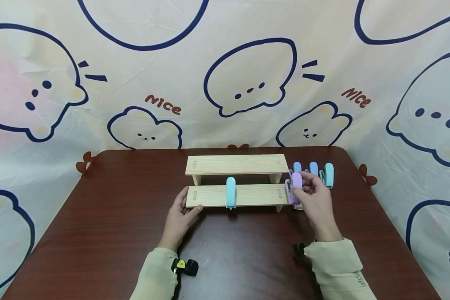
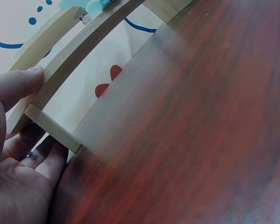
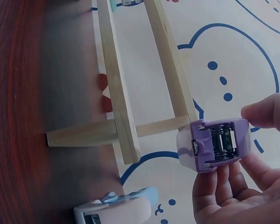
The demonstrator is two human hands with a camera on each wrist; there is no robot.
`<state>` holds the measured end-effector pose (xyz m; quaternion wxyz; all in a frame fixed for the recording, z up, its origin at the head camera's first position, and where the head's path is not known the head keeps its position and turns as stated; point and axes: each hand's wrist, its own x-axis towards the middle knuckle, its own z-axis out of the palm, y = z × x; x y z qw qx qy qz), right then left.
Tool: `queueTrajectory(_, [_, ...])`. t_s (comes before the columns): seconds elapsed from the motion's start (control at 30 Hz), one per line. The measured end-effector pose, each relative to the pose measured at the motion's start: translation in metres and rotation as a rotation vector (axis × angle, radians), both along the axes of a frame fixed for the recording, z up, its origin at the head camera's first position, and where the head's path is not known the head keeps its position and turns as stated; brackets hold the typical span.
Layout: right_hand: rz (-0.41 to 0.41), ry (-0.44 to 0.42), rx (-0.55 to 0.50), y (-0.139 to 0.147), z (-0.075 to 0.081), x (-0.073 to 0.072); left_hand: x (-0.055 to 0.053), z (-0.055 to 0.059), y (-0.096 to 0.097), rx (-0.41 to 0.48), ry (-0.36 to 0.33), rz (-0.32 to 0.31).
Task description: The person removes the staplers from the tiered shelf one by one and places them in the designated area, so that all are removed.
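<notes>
A pale wooden two-step rack [image 1: 206, 196] stands on the table. My left hand [image 1: 178, 221] grips the left end of its lower step, thumb at the front edge; the left wrist view shows the other fingers beneath and behind the board. On that step a light blue stapler [image 1: 230, 192] sits near the middle. With thumb and fingers my right hand [image 1: 316, 202] pinches a purple stapler [image 1: 296, 187] at the step's right end. Its metal spring shows in the right wrist view, where the stapler [image 3: 214, 144] overlaps the end of a board.
To the right of the rack stand several more staplers, among them a blue one [image 1: 313, 168] and a teal one [image 1: 328, 175]. The rack's upper step [image 1: 236, 164] lies behind the lower one. A dark brown table [image 1: 97, 233] meets a printed cloth [image 1: 247, 125] at the back.
</notes>
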<state>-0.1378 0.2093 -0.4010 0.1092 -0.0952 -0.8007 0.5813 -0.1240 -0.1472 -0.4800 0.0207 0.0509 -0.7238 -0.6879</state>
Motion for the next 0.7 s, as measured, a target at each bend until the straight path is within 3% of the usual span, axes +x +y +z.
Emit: queueTrajectory(0.7, [-0.059,0.011,-0.025,0.015,0.003,0.0,-0.001,-0.002,-0.001,0.011,0.004,-0.002])
